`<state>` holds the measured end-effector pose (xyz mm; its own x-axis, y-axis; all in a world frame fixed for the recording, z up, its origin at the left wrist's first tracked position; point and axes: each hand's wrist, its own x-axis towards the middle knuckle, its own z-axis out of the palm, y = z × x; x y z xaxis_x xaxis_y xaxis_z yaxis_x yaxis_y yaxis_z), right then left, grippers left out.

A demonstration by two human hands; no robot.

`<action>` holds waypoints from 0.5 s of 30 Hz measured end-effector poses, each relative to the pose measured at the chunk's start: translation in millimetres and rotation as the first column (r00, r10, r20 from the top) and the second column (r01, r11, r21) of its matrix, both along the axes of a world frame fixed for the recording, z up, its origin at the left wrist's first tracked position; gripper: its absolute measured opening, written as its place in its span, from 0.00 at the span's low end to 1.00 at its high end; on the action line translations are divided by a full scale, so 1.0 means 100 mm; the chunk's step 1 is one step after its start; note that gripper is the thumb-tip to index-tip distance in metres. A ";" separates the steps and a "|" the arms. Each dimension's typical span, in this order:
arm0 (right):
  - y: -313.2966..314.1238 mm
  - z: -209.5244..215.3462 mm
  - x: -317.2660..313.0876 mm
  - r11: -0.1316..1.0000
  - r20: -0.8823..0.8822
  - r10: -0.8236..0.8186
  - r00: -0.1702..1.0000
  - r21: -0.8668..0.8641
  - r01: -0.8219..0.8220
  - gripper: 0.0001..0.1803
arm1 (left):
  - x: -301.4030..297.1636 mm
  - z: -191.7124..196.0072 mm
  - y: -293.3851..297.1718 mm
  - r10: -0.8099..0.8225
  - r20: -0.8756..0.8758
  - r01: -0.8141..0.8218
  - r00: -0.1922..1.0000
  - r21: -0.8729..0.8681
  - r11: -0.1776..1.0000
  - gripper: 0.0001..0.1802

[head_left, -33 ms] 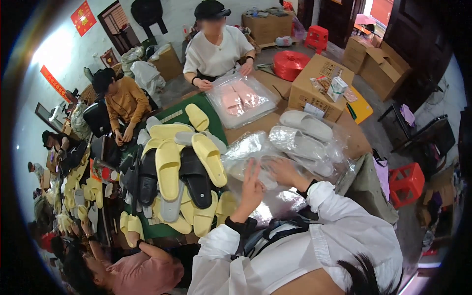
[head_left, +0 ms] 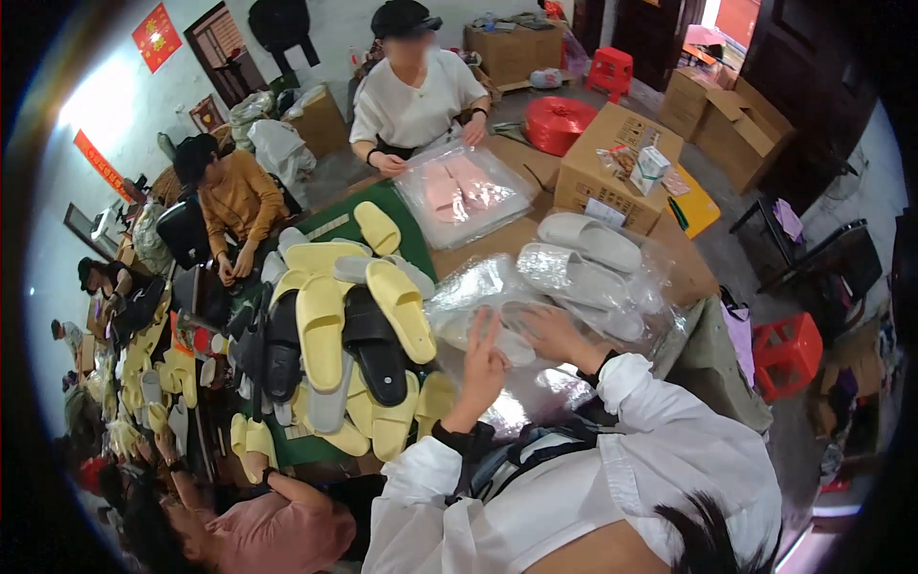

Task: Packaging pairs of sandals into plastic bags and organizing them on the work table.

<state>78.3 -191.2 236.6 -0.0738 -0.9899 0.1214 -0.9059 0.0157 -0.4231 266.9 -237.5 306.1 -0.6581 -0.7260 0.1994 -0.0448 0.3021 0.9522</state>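
Observation:
A pair of light grey slippers (head_left: 514, 346) lies inside a clear plastic bag (head_left: 492, 289) on the table in front of me. My left hand (head_left: 486, 362) rests on the near left part of the bag, its fingers stretched out and apart. Over the right slipper of that pair, my right hand (head_left: 555, 337) lies with fingers extended, pressing on the plastic. Just beyond it, more grey slippers (head_left: 574, 277) are stacked in clear bags. To the left of my hands is a heap of loose yellow slippers (head_left: 402, 311), black slippers (head_left: 375, 344) and grey ones.
Across the table a person handles a clear bag with pink slippers (head_left: 459, 187). A cardboard box (head_left: 598, 163) stands at the far right, with a red roll of twine (head_left: 557, 124) behind it. Other people sit along the left. A red stool (head_left: 786, 356) stands at right.
The whole view has shifted very slightly. Both hands stay on the bagged slippers.

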 end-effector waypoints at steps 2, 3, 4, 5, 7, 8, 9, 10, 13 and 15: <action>0.22 0.14 -0.07 0.996 0.070 -0.025 0.997 -0.080 0.031 0.24 | 0.03 0.08 -0.03 0.041 -0.058 -0.037 0.997 0.068 0.997 0.40; 0.31 0.26 -0.08 0.990 0.139 -0.033 0.990 -0.134 0.052 0.24 | 0.03 0.09 -0.05 0.026 -0.059 -0.022 0.998 0.073 0.997 0.40; 0.39 0.35 -0.09 0.979 0.207 -0.037 0.978 -0.187 0.076 0.25 | 0.02 0.12 -0.06 0.052 -0.056 -0.047 0.997 0.093 0.995 0.39; 0.48 0.39 -0.10 0.978 0.209 -0.050 0.977 -0.186 0.090 0.25 | 0.00 0.15 -0.06 0.080 -0.051 -0.074 0.995 0.111 0.991 0.39; 0.67 0.44 -0.15 0.944 0.047 -0.264 0.963 -0.194 0.268 0.32 | -0.06 0.23 -0.05 0.072 -0.098 -0.064 0.993 0.086 0.994 0.38; 0.73 0.47 -0.17 0.942 0.050 -0.269 0.962 -0.195 0.274 0.32 | -0.10 0.28 -0.02 0.080 -0.105 -0.065 0.991 0.145 0.987 0.38; 0.78 0.49 -0.18 0.878 0.005 -0.400 0.916 -0.284 0.385 0.34 | -0.13 0.32 0.00 0.091 -0.111 -0.067 0.990 0.204 0.977 0.38; 0.82 0.50 -0.20 0.795 -0.028 -0.524 0.851 -0.375 0.477 0.36 | -0.16 0.35 0.02 0.090 -0.109 -0.067 0.990 0.201 0.977 0.38; 0.93 0.18 -0.43 0.638 0.319 -0.636 0.703 -0.295 0.711 0.38 | -0.29 0.40 0.10 0.048 -0.130 -0.020 0.990 0.211 0.977 0.38; 1.04 0.19 -0.57 0.748 0.553 -0.581 0.597 0.075 0.659 0.30 | -0.30 0.38 0.11 0.016 -0.134 0.010 0.991 0.197 0.980 0.38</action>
